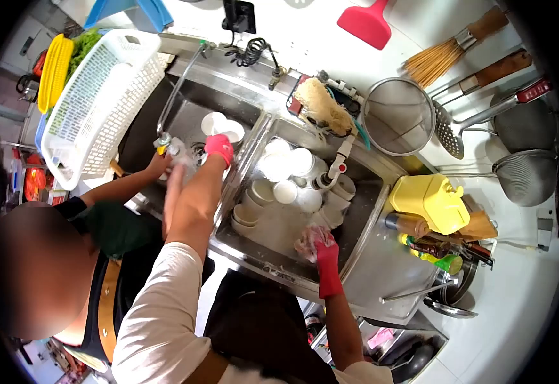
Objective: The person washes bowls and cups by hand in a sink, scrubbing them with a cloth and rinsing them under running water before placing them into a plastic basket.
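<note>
My left hand (218,150), in a pink rubber glove, reaches over the left sink basin. Its fingers are closed at the rim of a white bowl (231,131), and another white bowl (213,122) sits beside it. My right hand (318,246), also gloved and covered in suds, is curled low in the right basin (350,240). Foam hides what its fingers hold, if anything. Beyond it, white cups and bowls (286,191) lie in several stacks in cloudy water.
A co-worker stands at my left, hands under the running tap (163,137). A white plastic basket (87,121) stands beyond them. At right are a yellow jug (430,201), bottles and a hanging strainer (398,116). A pipe spout (338,168) juts over the right basin.
</note>
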Available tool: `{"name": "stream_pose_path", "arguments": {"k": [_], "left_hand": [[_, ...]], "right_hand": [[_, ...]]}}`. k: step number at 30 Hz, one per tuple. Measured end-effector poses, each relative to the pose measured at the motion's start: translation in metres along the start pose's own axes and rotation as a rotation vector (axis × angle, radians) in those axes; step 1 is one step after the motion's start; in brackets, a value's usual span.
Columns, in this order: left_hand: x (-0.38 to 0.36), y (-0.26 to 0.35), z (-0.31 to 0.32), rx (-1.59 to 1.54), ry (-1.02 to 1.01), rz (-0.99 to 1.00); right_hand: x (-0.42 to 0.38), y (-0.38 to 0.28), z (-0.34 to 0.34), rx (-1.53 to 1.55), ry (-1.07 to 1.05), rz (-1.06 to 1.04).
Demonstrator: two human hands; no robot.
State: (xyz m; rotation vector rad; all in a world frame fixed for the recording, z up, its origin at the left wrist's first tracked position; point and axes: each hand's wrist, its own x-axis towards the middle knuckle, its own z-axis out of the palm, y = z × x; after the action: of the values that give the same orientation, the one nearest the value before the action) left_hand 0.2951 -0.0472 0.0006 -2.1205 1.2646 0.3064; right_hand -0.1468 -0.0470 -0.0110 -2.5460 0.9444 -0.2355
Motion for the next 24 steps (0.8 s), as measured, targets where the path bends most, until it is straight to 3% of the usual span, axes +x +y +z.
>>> {"name": "stream_pose_path", "arguments": {"k": [1,2,6,7,9,11,12,14,16,18,20,21,22,24], "left_hand": [[0.017,0.004,0.029,0.001,0.000,0.004],[0.029,0.006,0.048,-0.074,0.069,0.001],[0.047,0.011,0.081,-0.070,0.253,0.026],[0.054,0.008,0.079,-0.237,0.294,-0.017],[0.046,0.000,0.058,-0.573,0.366,-0.100],[-0.008,0.024,-0.053,-2.060,0.641,-0.701],[0.005,0.043,-0.045,-1.396,1.252,-0.397],[-0.055,0.074,-0.100,-1.788,1.019,-0.104],[-0.059,0.119,-0.056,-1.493,0.943,0.075],[-0.062,0.163,-0.012,-1.509,0.601,0.058],[-0.039,0.197,0.067,-1.040,0.662,-0.141],[-0.052,0.188,0.058,-1.029,0.554,-0.215],[-0.024,0.191,0.122,-0.857,0.289,-0.176],[-0.011,0.194,0.156,-0.737,-0.056,-0.131]], "right_hand": [[-0.002,-0.002,-0.004,-0.006,0.002,0.015],[-0.006,-0.006,-0.009,0.241,0.003,0.227],[-0.020,-0.012,-0.009,0.777,0.079,0.674],[-0.018,-0.006,-0.004,0.782,0.081,0.675],[-0.026,0.018,0.019,0.060,0.004,0.121],[-0.015,0.010,0.009,0.229,0.017,0.136],[-0.011,0.009,0.006,0.312,0.024,0.144],[-0.007,0.010,0.008,0.568,-0.010,0.261],[-0.005,0.012,0.011,0.741,-0.056,0.377],[-0.004,0.013,0.008,0.751,-0.064,0.510],[-0.009,0.011,0.005,0.909,-0.030,0.534],[-0.013,0.011,0.007,1.074,0.013,0.549],[-0.018,0.012,0.010,1.066,0.011,0.566],[-0.034,0.015,0.014,1.094,-0.008,0.666]]}}
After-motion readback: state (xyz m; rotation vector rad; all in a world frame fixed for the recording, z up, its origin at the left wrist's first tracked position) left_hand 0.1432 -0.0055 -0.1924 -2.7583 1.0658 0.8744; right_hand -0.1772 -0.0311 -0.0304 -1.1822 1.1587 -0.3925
